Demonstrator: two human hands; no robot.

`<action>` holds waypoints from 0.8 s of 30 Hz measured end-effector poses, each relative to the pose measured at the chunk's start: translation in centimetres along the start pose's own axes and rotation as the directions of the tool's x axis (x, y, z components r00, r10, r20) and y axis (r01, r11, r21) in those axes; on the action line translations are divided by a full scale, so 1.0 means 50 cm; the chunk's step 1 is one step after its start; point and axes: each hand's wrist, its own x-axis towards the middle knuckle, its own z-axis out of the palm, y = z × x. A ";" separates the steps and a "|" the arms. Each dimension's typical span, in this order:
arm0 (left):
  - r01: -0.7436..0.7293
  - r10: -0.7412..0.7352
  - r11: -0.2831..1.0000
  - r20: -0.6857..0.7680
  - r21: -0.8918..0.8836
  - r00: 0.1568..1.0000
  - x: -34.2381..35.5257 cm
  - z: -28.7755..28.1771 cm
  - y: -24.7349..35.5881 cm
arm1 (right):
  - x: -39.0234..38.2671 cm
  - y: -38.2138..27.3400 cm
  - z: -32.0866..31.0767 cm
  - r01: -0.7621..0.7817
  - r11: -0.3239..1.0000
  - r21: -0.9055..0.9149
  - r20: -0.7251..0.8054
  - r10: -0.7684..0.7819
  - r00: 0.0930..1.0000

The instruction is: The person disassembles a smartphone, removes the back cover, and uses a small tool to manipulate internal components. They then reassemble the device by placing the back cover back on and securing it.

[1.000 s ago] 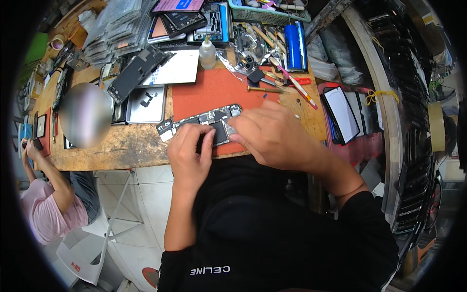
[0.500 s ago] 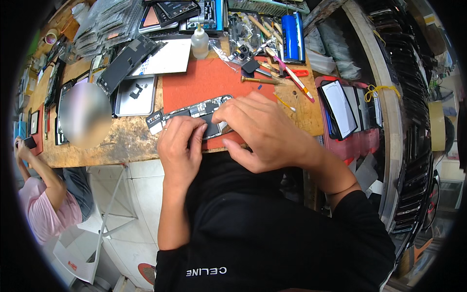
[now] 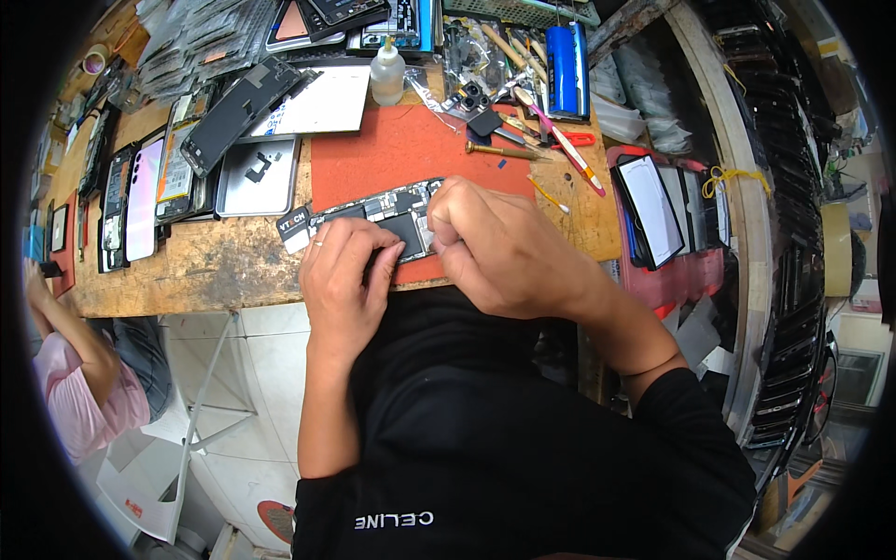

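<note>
Opened phone (image 3: 387,217), dark inside with its parts bare, lies on a red mat (image 3: 411,149) near the counter's (image 3: 215,266) front edge. Left hand (image 3: 343,280) presses its near end, fingers curled; right hand (image 3: 499,247) pinches at its right end. A black-and-white label (image 3: 293,230) juts left; a clear bottle (image 3: 386,75) stands behind amid clutter.

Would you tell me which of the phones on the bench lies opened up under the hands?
The opened phone on the red mat, its insides exposed; the others lie at the left.
</note>
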 end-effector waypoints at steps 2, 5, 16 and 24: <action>0.007 -0.007 1.000 -0.001 -0.003 1.000 -0.001 -0.001 0.000 | 0.000 0.001 -0.001 0.001 1.000 0.007 0.015 -0.001 1.000; 0.005 -0.005 1.000 -0.007 -0.008 1.000 -0.003 0.000 -0.002 | -0.002 0.001 -0.009 0.027 0.999 0.031 0.027 -0.028 0.999; -0.039 0.039 0.999 0.000 0.002 0.999 -0.002 -0.003 -0.005 | -0.002 0.006 -0.007 -0.058 0.996 0.061 -0.013 0.059 0.998; -0.033 0.033 0.999 0.001 0.011 0.999 -0.002 -0.002 -0.006 | -0.001 0.013 0.008 -0.004 1.000 -0.001 -0.031 0.004 1.000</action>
